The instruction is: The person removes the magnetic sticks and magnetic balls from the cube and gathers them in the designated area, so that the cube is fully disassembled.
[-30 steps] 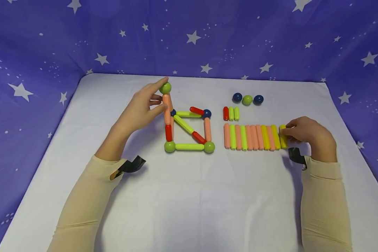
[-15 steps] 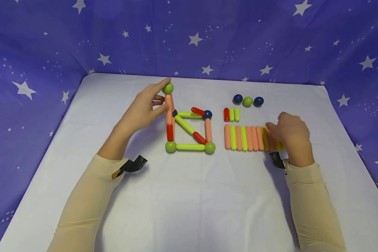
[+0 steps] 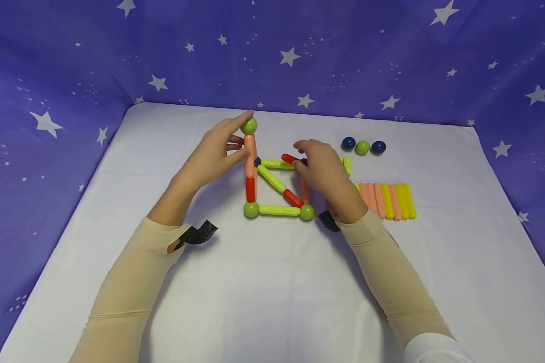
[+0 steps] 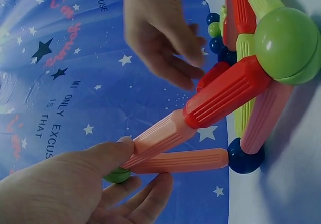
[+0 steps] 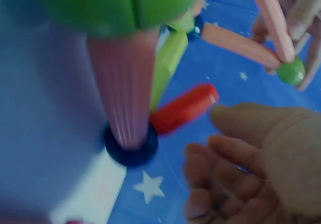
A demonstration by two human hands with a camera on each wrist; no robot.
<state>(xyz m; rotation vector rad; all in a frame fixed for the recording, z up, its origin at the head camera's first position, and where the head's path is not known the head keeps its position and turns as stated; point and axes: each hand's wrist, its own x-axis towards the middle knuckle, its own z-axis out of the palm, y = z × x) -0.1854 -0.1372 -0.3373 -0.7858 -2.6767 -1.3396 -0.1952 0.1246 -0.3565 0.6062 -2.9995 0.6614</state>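
Note:
A frame of magnetic rods and balls stands on the table, with a green ball topping its raised left side. My left hand pinches the pink rods just below that ball, its index finger touching the ball in the head view. At the frame's far right corner, a short red rod slants up from a dark blue ball. My right hand hovers beside this red rod, fingers loosely bent and holding nothing. In the right wrist view its thumb is close to the rod's tip; whether they touch I cannot tell.
Right of the frame, several pink and yellow rods lie in a row, partly hidden by my right arm. Behind them two dark blue balls flank a green ball. A short lime rod shows past my right hand.
My right hand has let go of the yellow rod at the row's right end and moved left to the frame. That rod now lies against its neighbour. My left hand keeps its grip.

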